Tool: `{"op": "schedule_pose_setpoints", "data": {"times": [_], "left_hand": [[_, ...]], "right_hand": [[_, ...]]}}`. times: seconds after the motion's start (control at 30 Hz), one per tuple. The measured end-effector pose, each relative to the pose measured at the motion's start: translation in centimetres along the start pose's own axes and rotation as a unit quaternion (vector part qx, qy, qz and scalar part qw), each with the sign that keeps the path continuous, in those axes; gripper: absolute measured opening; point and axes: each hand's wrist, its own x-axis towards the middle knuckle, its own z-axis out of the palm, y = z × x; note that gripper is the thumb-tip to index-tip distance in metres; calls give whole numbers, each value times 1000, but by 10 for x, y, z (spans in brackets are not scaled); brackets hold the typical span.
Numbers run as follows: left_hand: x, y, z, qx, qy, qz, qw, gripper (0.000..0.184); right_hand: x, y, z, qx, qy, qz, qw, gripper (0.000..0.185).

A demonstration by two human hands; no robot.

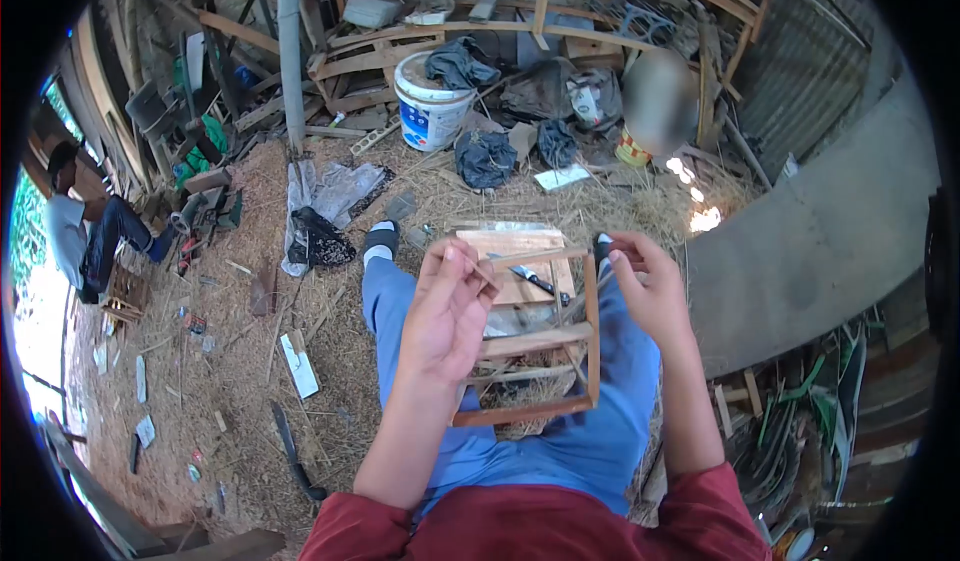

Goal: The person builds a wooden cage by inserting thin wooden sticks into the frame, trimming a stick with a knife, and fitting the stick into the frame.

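Note:
A small wooden frame (520, 414) with crossbars stands over my lap, between my knees. My left hand (445, 311), palm up, pinches a thin wooden piece (483, 270) near the frame's upper left. Just right of the frame's upper right corner is my right hand (650, 286), its thumb and fingers drawn together; whatever they hold is too small to make out. Beyond the frame a wooden board (548, 241) lies low between my feet, and a knife (533, 279) with a dark handle rests on it.
A white bucket (430, 111) stands ahead, near black plastic bags (485, 159). A curved machete (290, 451) lies on the straw-strewn ground at left. Another person (75, 221) sits at far left. To the right is a large grey sheet (810, 261), with scrap wood behind.

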Motion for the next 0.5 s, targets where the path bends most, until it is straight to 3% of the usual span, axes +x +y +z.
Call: {"op": "schedule_pose_setpoints", "data": {"times": [0.03, 0.1, 0.2, 0.3, 0.4, 0.5], "left_hand": [[0, 2, 10, -3, 20, -8, 1000, 11], [-1, 5, 21, -3, 11, -12, 1000, 11], [-7, 5, 29, -3, 3, -14, 1000, 13], [-15, 10, 30, 14, -15, -10, 1000, 10], [-25, 19, 23, 67, -1, 17, 998, 9], [-26, 24, 1, 205, 74, 91, 972, 10]], "right_hand": [[-15, -21, 0, 1, 5, 8, 1000, 27], [-39, -50, 5, -32, -42, -194, 980, 25], [-63, -72, 27, -39, -13, -243, 969, 21], [-76, -79, 41, 65, -49, -178, 981, 15], [-85, -90, 44, 52, -85, -102, 990, 10], [-94, -79, 48, 37, -69, -101, 992, 7]]}}
